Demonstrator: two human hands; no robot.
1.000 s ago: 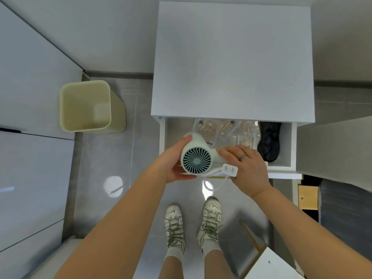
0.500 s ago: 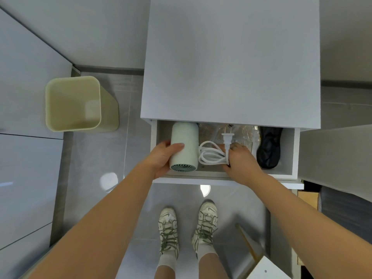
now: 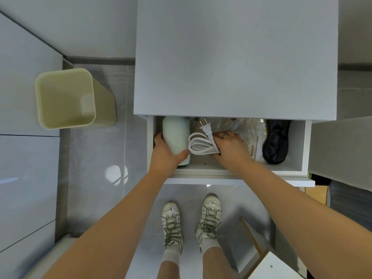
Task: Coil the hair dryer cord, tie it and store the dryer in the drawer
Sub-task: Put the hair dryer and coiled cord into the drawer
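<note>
The open drawer [image 3: 241,173] sits in the middle of the frame, pulled out from under a white cabinet top [image 3: 235,57] that fills the upper centre. At the drawer's left end lies the pale green hair dryer [image 3: 176,133], lengthwise, with its far end tucked under the cabinet edge. The left hand [image 3: 165,156] grips the dryer's near end, fingers on its left side and thumb curled across its right. Just right of the dryer is the white cord [image 3: 201,147], gathered into a flat coil of several loops. The right hand [image 3: 231,150] holds the coil at its right end, fingers curled round the bunched strands; whether a tie binds the coil cannot be told. The plug [image 3: 206,127] sticks up from the coil toward the top of the frame, prongs pointing away. A ring [image 3: 225,135] shows on one finger of the right hand. Behind and to the right of that hand lie crumpled clear plastic packets [image 3: 253,135], and at the drawer's right end a black pouch [image 3: 275,143]. In the left of the frame an open-topped cream waste bin [image 3: 66,97] stands on the glossy grey tiled floor [image 3: 96,168], well apart from the cabinet. At the bottom centre, the person's two white laced shoes [image 3: 171,220] stand on the same floor in front of the drawer.
</note>
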